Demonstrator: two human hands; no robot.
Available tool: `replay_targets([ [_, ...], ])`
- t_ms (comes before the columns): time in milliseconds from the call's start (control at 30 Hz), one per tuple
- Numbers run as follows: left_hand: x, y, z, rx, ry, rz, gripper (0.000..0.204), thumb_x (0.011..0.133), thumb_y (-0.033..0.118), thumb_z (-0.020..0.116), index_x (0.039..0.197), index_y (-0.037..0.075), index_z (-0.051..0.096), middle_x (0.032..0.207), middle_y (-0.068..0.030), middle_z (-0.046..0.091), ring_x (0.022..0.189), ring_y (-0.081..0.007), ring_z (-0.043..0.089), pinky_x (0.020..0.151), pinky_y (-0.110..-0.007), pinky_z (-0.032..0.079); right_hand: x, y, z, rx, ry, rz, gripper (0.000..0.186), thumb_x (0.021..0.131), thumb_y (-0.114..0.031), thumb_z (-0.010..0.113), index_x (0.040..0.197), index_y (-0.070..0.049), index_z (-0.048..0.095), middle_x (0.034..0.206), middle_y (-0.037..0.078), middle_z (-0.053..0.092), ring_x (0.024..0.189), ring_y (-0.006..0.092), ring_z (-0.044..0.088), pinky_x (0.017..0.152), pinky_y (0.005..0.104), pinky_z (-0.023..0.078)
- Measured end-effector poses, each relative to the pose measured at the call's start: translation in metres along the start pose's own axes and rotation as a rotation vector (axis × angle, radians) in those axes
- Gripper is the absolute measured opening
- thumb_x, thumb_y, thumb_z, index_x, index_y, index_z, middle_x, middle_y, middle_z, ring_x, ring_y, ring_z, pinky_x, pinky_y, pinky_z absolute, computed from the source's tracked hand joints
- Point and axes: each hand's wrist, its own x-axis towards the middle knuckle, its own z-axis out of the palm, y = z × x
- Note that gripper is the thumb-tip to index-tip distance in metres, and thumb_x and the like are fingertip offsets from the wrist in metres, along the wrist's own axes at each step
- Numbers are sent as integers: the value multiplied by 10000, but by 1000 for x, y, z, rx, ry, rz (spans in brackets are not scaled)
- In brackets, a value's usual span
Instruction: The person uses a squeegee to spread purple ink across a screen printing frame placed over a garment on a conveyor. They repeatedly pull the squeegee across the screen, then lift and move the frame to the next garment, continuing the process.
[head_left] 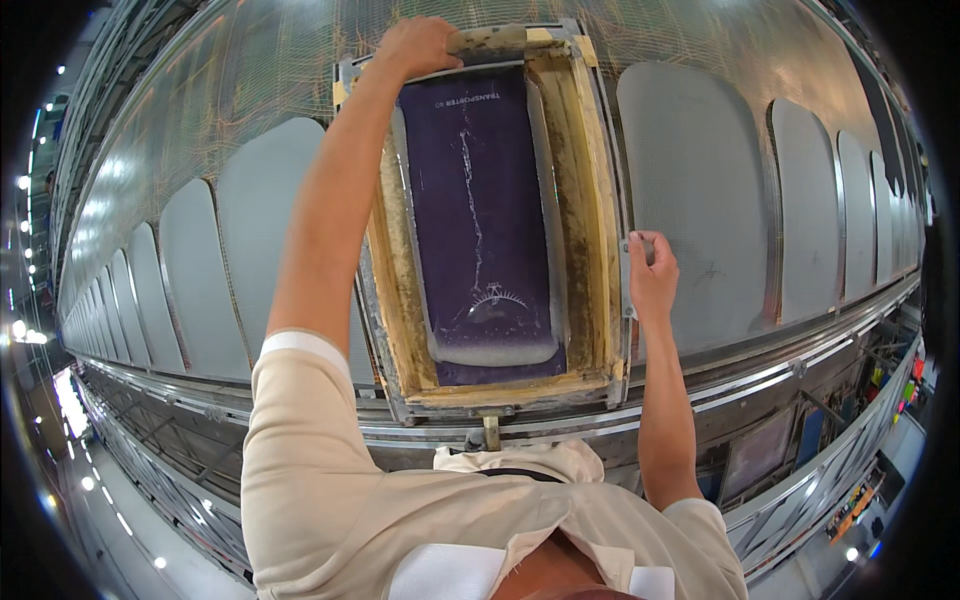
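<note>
A screen-printing frame [600,210] lies across the long table in front of me. Its dark purple mesh [430,230] carries pale lettering, a thin whitish streak down the middle and a small arc-shaped motif near the close end. At the far end of the frame, my left hand [415,48] is closed around one end of a squeegee [490,42], its blade lying across the mesh. My right hand [653,272] pinches the metal right edge of the frame. What lies beneath the mesh is mostly hidden.
Grey rounded panels [697,200] continue along the table to the right, with more such panels [265,210] to the left. A metal rail [720,375] runs along the table's near edge. Shelving with coloured items [880,390] stands at the lower right.
</note>
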Motion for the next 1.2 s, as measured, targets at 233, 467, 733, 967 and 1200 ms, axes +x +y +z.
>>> replay_targets([
  [233,-76,47,1,-97,-59,-26,383,777,437,783,1061,182,752,996,-112,737,962,-354,687,838,-491,544,12,18,6,57,16,-25,318,985,-336,612,1076,-44,701,686,15,590,609,95,481,607,295,420],
  [467,-311,188,23,-199,-72,-12,289,797,27,624,1030,171,717,1038,-37,700,948,-270,668,809,-434,547,17,13,0,129,-93,49,356,1005,-348,579,1122,-35,702,794,67,645,746,138,561,727,337,469],
  [733,-409,249,28,-232,186,-34,298,703,52,685,994,115,676,1033,2,677,890,-205,619,807,-343,473,12,2,0,-40,3,-158,383,995,-333,577,1133,5,696,916,132,711,843,216,639,792,357,485],
  [967,-455,205,12,-295,213,-79,285,718,61,696,997,114,675,1061,3,674,960,-209,618,844,-365,476,-15,-35,17,41,-30,-218,334,970,-304,634,1059,8,714,881,101,710,817,178,633,774,334,492],
  [1200,-563,36,15,-163,130,-114,312,716,74,704,1020,137,675,1135,20,678,966,-208,632,859,-373,472,-135,-105,197,124,8,-332,326,972,-305,626,1040,1,713,880,96,707,804,194,637,767,347,496],
])
